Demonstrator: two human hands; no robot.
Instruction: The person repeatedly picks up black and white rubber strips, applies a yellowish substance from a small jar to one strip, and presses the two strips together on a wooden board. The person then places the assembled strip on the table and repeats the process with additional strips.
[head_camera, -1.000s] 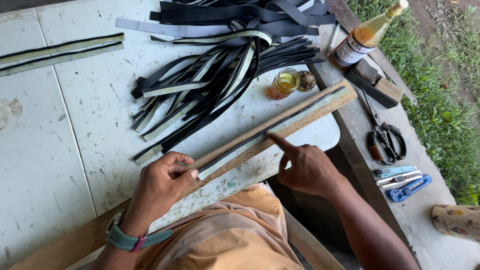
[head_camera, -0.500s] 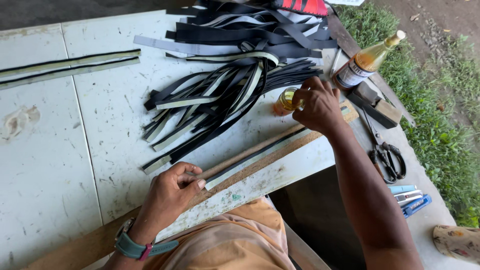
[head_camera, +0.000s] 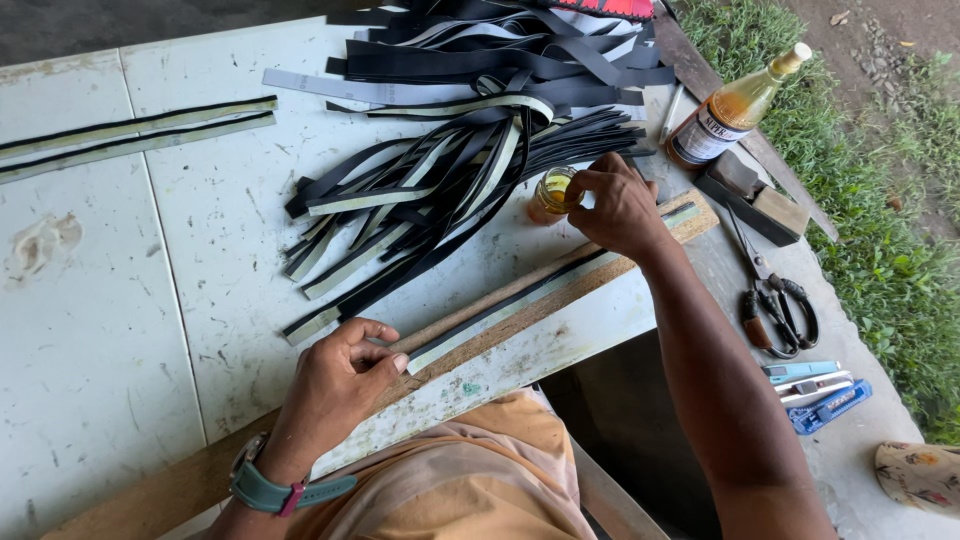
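A long wooden board (head_camera: 560, 295) lies slantwise along the white table's near edge, with a dark and pale strip (head_camera: 500, 315) on top of it. My left hand (head_camera: 340, 385) presses the strip's near end down on the board with its fingertips. My right hand (head_camera: 615, 205) is at a small glass cup of yellow liquid (head_camera: 552, 192) just beyond the board's far end, with the fingers at the cup's rim. Whether a finger is in the liquid I cannot tell.
A heap of black and pale strips (head_camera: 470, 150) covers the table's far middle. Two long strips (head_camera: 130, 135) lie at the far left. A bottle of amber liquid (head_camera: 735, 105), a wood block (head_camera: 760, 205), scissors (head_camera: 775, 300) and blue cutters (head_camera: 820, 395) are on the right.
My right hand has left the strip on the board and moved up to the small cup. My left hand has stayed on the strip's near end.
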